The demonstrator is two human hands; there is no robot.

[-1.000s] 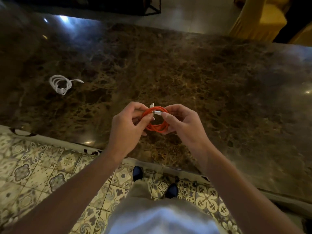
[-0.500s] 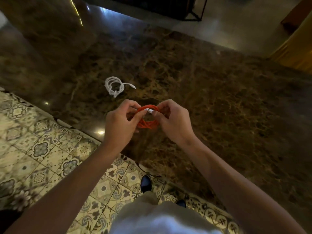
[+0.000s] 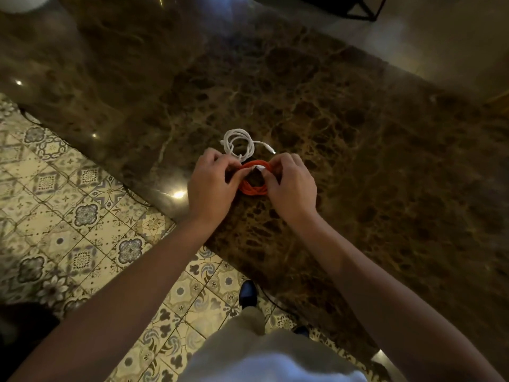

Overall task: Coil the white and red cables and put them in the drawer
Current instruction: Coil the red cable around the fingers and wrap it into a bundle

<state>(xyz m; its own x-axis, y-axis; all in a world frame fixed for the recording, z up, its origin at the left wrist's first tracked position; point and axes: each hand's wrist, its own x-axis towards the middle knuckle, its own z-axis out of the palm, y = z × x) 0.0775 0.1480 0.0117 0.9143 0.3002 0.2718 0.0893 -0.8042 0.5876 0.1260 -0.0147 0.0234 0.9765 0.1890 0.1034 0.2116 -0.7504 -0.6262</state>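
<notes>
The red cable [image 3: 252, 188] is wound into a small coil, held between both hands just above the brown marble table [image 3: 358, 139]. My left hand [image 3: 213, 183] pinches its left side. My right hand [image 3: 292, 183] grips its right side, with the cable's white plug ends at my fingertips. The white cable [image 3: 239, 142] lies coiled on the marble just beyond the red coil, one plug end trailing to the right. No drawer is in view.
The table's near edge runs diagonally from upper left to lower right. Patterned floor tiles [image 3: 68, 216] lie below it, where my legs and dark shoes [image 3: 248, 293] stand. A dark metal frame [image 3: 363, 9] stands past the table's far edge.
The view has swung left, so the white cable now sits right behind my hands instead of far to the left. Both hands keep hold of the red coil.
</notes>
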